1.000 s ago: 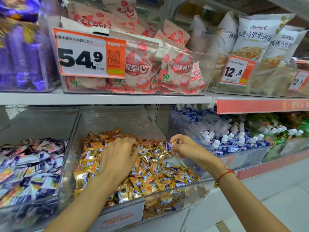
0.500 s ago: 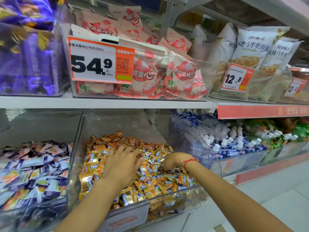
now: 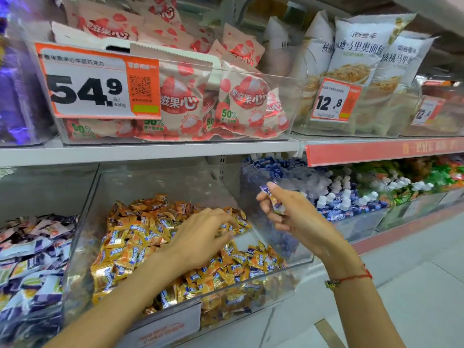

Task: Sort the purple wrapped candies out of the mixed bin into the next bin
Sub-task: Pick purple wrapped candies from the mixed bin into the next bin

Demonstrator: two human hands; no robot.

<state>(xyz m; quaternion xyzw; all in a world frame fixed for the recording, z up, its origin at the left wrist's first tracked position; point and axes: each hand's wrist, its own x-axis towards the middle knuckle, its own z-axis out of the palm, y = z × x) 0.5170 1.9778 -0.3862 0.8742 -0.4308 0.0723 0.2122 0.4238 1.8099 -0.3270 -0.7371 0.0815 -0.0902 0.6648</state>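
Nearest me, the clear plastic mixed bin (image 3: 82,237) holds a heap of orange-and-gold wrapped candies (image 3: 140,242), front wall low enough to reach over. The left hand (image 3: 200,237) rests on top of that heap, fingers loosely spread and slightly curled, tips among the wrappers, probably feeling for another stray piece; it grips nothing that I can see. Just right and raised clear of the pile, the right hand (image 3: 296,217) pinches a small purple wrapped candy (image 3: 272,199) between thumb and fingers, held up over the bin's right wall. Beyond that wall sits the next clear bin (image 3: 361,222), filled with blue-and-white capped packets, presumably the drop point.
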